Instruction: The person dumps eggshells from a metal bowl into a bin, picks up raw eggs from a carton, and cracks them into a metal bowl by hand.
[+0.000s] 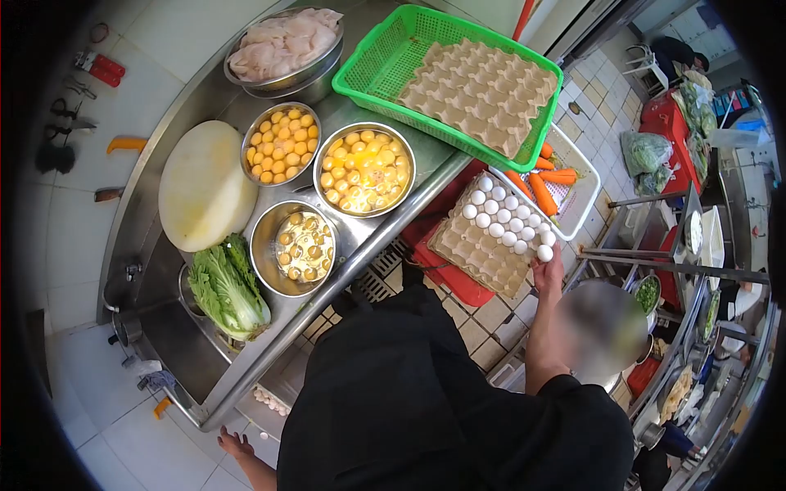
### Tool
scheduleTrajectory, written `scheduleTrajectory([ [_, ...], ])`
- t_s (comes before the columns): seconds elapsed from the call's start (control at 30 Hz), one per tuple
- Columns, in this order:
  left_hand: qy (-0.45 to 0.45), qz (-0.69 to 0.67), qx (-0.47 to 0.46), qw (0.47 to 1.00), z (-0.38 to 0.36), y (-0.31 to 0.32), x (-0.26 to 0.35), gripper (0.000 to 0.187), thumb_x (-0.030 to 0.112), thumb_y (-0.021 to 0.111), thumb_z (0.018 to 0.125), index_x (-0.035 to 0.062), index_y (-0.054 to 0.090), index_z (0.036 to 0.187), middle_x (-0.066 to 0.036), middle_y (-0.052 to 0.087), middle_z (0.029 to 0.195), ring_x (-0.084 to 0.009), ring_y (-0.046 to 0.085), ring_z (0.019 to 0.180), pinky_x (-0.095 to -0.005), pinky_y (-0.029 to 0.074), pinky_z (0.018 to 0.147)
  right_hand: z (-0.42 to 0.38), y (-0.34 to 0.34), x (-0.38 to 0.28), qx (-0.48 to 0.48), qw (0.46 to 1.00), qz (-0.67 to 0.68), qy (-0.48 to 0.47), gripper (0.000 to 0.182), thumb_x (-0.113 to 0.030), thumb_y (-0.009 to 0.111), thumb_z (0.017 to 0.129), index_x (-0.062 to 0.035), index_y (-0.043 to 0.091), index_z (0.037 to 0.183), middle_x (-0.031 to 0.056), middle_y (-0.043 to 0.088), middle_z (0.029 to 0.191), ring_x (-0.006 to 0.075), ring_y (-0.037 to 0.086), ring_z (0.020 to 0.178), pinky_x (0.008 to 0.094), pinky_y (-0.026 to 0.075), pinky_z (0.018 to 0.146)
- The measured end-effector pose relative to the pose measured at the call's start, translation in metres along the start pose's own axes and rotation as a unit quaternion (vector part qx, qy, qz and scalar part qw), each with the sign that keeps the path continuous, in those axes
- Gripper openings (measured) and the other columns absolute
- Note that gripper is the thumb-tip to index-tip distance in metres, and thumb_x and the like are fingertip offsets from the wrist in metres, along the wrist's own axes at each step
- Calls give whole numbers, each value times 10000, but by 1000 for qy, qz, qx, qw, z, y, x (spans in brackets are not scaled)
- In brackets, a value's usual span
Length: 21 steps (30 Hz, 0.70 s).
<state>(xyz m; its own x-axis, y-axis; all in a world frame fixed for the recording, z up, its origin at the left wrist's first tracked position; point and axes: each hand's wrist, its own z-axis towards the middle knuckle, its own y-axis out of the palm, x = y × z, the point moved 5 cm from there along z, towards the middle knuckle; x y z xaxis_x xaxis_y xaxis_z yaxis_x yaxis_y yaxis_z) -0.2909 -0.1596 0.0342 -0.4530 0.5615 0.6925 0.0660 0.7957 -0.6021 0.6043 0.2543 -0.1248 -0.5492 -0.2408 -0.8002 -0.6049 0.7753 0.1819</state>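
My right hand [548, 272] is at the right end of a cardboard egg tray, its fingers around a white egg [544, 253]. Several white eggs [496, 206] fill the upper part of this tray [479, 258]; its lower cups are bare. My left hand [235, 443] hangs low at the left, beside the counter corner, with fingers apart and nothing in it. On the steel counter [282, 331], a metal bowl of cracked eggs [304, 247] stands near the edge. Two more bowls, a fuller one [364, 170] and one of yolks [281, 144], stand behind it.
A green basket [368, 96] holds an egg-free cardboard tray [479, 92]. Carrots [543, 195] lie in a white basket [583, 204]. On the counter are a round board [203, 186], leafy cabbage [225, 290] and a bowl of pale meat [282, 45]. A person [678, 57] is in the background.
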Motion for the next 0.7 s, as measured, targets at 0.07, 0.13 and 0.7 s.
scheduleTrajectory([
  [0.07,18,-57,4,998,9,-3,2,854,332,650,819,173,169,1507,-127,334,1480,-352,357,1329,-510,346,989,-25,40,-11,-130,982,107,88,418,-448,569,912,-144,548,1198,74,650,956,171,616,703,353,524,592],
  [0.13,34,-88,-8,995,13,2,14,814,318,651,826,153,209,1489,-125,367,1456,-350,381,1313,-488,362,975,-41,79,-10,-236,959,102,122,381,-394,575,904,-153,538,1197,83,645,961,171,615,703,349,523,581],
  [0.7,511,-141,-171,830,-197,216,202,512,44,631,871,62,458,1353,-132,570,1257,-187,574,1046,-296,465,897,-250,316,91,-442,629,-473,-429,400,-147,592,898,-105,531,1291,154,603,1193,338,586,1097,386,502,890],
])
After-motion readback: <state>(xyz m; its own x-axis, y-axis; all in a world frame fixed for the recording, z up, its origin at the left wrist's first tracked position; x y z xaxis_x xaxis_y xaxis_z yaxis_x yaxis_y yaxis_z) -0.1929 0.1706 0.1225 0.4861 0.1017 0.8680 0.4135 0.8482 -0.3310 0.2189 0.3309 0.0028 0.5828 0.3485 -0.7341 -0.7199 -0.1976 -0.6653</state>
